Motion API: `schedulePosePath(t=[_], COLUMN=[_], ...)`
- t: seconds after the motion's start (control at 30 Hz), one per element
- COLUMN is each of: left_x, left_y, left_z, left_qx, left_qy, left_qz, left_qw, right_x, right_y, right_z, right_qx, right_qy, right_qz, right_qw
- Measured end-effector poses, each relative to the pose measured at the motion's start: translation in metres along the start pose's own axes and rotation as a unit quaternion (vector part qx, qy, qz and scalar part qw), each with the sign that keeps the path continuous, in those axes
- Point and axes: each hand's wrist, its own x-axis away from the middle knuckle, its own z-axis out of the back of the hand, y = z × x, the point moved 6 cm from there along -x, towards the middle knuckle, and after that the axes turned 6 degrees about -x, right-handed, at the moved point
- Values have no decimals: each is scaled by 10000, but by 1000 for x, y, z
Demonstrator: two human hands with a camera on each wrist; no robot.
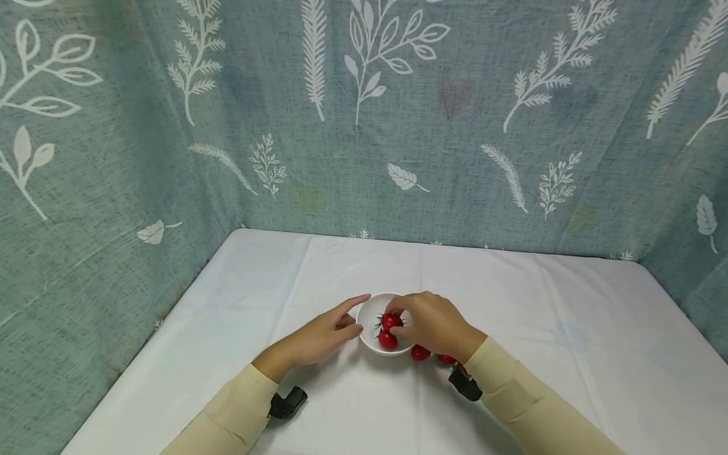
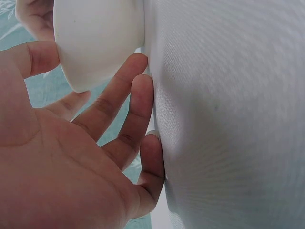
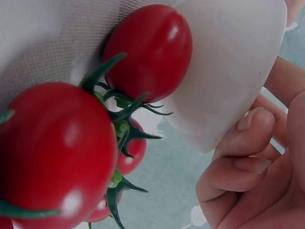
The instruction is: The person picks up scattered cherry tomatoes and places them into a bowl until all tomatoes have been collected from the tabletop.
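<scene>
Right hand (image 1: 436, 322): thumb and index pinching upper cherry tomato (image 1: 390, 321) inside white bowl (image 1: 370, 318); second cherry tomato (image 1: 388, 340) beside thumb tip. Left hand (image 1: 324, 335): fingers apart, thumb against bowl. Possible faults: thumb dislodging second tomato; light left-hand support letting bowl slide; wrist rolling outer cherry tomatoes (image 1: 420, 352).

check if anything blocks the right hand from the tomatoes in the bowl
Nothing visible does: the right hand is over the right side of the bowl, thumb and forefinger right at the upper tomato inside.

Soft, diffuse light; faint shadows.
</scene>
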Motion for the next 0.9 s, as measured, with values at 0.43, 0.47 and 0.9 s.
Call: schedulePosePath(t=[0.43,0.47,0.9], left_x=[1,1,1], left_y=[2,2,2], left_z=[1,1,0], left_qx=[9,13,-23], left_qy=[19,16,14], left_qz=[11,10,8], left_qw=[10000,10000,10000], right_x=[2,2,2], right_y=[-1,-1,2], right_z=[1,0,-2], right_qx=[42,44,197], right_qy=[-76,-87,-274], right_qz=[-56,-70,-370], right_qw=[9999,9999,9987])
